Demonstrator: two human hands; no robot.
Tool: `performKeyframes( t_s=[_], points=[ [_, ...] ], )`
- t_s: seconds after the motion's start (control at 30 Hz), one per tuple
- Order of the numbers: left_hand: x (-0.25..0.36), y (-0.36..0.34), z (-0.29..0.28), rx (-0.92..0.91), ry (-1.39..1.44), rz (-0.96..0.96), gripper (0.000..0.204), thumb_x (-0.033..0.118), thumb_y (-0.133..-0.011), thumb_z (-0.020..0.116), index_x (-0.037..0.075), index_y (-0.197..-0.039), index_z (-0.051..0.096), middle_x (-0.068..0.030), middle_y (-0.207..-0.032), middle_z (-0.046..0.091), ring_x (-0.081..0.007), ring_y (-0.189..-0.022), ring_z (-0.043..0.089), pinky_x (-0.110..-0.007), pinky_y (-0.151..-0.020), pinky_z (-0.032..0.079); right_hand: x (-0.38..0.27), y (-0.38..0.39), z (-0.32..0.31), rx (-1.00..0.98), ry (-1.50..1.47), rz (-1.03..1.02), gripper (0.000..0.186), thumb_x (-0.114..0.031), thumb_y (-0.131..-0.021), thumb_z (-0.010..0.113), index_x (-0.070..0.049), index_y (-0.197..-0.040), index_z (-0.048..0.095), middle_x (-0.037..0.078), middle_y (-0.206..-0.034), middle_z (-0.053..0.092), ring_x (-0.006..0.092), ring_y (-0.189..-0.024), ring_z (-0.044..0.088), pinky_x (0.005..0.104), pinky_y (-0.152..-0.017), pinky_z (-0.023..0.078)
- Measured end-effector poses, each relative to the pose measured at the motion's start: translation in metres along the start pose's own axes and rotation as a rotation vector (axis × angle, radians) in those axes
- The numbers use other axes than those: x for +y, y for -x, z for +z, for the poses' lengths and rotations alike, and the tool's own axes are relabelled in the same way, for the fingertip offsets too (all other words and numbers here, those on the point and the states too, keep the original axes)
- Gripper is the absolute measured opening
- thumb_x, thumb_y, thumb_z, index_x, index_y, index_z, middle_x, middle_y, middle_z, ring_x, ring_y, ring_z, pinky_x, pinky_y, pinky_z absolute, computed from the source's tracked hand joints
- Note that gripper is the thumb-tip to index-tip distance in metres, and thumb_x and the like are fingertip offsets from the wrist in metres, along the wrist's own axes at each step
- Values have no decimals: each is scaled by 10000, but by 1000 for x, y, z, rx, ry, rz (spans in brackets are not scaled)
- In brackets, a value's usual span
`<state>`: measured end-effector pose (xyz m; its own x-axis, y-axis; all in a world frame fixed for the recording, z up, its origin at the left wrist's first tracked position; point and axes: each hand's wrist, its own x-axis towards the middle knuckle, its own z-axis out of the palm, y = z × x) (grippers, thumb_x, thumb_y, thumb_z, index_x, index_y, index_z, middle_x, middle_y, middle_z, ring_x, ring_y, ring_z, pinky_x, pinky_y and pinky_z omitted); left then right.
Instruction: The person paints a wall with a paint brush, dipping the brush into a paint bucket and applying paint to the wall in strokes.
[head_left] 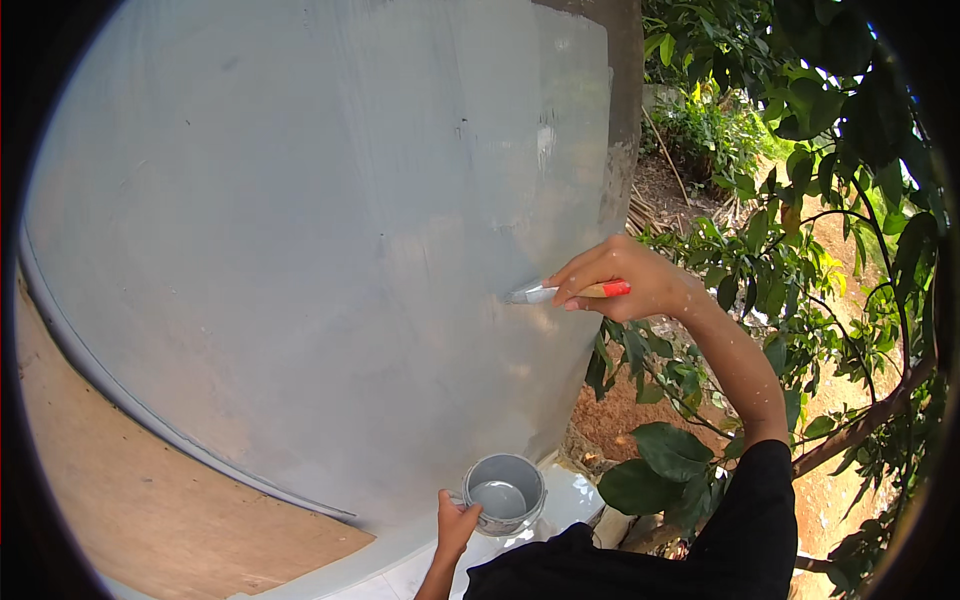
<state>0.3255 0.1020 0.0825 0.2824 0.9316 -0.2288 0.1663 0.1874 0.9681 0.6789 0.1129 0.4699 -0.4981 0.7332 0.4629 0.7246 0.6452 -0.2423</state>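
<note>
My right hand [620,280] is closed round the handle of a paintbrush [590,290], which has a wooden grip with a red end. The brush's grey-coated bristles point left and meet the pale grey painted wall [330,200]. Lower down, my left hand [457,522] grips the side of a small grey paint bucket [528,492] by its handle or rim; I cannot tell which. Light grey paint lies in the bottom of the bucket. Small paint specks dot my right forearm.
A dark unpainted strip [625,90] edges the wall at upper right. Leafy branches [800,250] crowd my right arm, above bare reddish soil [640,405]. A tan panel [180,480] with a grey curved edging [150,420] lies at lower left. White-tiled ledge [570,500] is below the bucket.
</note>
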Motion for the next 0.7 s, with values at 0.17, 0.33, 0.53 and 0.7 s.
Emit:
performKeyframes(
  t_s=[0.17,0.33,0.53,0.7],
  points=[
    [2,0,1,-7,-24,-5,448,14,-731,657,-12,-1071,367,-82,-694,569,-129,-586,554,-277,-493,439,-15,-45,-62,72,47,7,141,-74,-760,741,-45,-897,728,106,-886,723,252,-856,700,316,-757,539],
    [-2,-1,2,-7,6,-1,491,45,-723,674,-27,-1102,370,-60,-664,546,-121,-576,530,-281,-505,434,-48,-87,-150,314,264,-184,195,-55,-761,758,-48,-955,734,93,-922,723,182,-843,683,285,-749,547],
    [14,0,10,-41,-23,18,468,42,-725,676,-18,-1081,379,-52,-669,537,-120,-576,525,-284,-503,433,-67,-100,-184,657,405,-334,157,-59,-804,737,-43,-960,735,71,-900,728,123,-801,665,255,-713,537],
    [-2,4,4,-6,-17,-2,505,45,-716,684,-35,-1114,383,-67,-691,550,-132,-598,540,-285,-520,443,-13,-97,-98,826,564,-492,215,-34,-733,723,-60,-946,724,106,-989,707,247,-843,696,344,-817,561]
  ],
)
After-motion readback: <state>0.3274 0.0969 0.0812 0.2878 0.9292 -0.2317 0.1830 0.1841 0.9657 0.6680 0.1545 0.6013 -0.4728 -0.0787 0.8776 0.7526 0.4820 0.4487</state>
